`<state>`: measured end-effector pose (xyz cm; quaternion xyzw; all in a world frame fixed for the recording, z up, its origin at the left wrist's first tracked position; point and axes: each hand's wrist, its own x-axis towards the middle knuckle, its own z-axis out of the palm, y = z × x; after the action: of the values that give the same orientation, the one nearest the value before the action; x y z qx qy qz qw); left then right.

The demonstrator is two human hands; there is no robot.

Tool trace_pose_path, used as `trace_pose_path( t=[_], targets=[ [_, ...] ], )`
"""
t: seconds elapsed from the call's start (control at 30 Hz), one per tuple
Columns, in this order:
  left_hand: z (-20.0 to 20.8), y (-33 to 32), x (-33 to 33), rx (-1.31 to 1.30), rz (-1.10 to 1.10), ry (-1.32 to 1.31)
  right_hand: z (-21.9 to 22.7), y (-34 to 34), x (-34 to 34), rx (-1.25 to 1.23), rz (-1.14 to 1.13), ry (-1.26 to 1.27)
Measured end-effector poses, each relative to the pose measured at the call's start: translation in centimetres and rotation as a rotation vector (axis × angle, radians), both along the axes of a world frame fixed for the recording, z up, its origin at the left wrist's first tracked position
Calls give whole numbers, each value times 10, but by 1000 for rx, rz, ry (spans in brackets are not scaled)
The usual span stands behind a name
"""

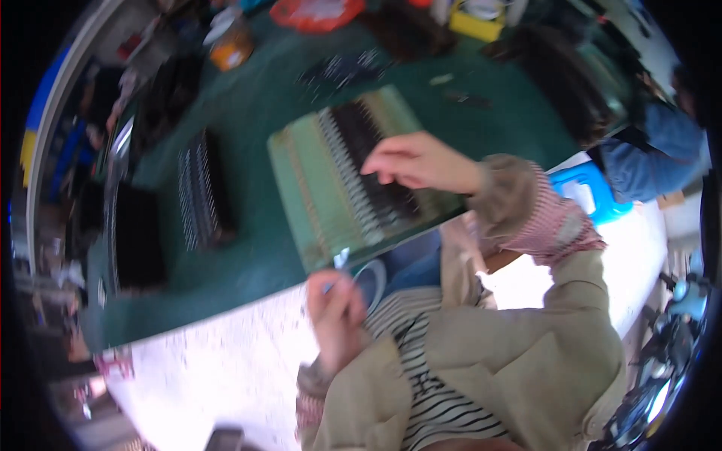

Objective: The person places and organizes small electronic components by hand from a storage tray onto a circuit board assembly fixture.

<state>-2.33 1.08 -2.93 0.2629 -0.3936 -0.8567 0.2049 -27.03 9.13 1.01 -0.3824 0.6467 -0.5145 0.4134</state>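
Note:
On the table's near edge lies a light green board (295,174) with brown lines, somewhat blurred. Across it run dark strips (361,135) edged by a row of small pale metallic pieces (340,161). My right hand (425,161) is over the dark strips, fingers bent together; whether it touches them or pinches anything small is hidden. Just off the board's near corner is my left hand (335,312), its fingers curled and smeared by motion. A small whitish bit (342,258) shows beyond its fingertips, and a pale loop (374,282) hangs beside it.
Left of the board lie a dark bundle with pale-toothed edges (201,192) and a black stack (135,237). Farther back are an orange-labelled tub (228,46), a red-orange bag (316,11), a yellow box (477,22) and dark piles (560,75). A blue container (590,192) stands at right.

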Motion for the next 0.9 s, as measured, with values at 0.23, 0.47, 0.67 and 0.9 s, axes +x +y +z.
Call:
trace_pose_path(
  t=[0.23,0.47,0.67,0.9],
  targets=[
    [-4,10,-31,53,-151,-78,-3,25,49,75,16,-306],
    [-8,14,-31,59,-213,-93,-22,22,53,37,57,22],
    [-17,18,-15,128,-470,-125,1,-19,-35,-232,-255,378],
    [-42,22,-1,41,-840,35,-42,-110,-137,-162,-186,688]
  ],
)
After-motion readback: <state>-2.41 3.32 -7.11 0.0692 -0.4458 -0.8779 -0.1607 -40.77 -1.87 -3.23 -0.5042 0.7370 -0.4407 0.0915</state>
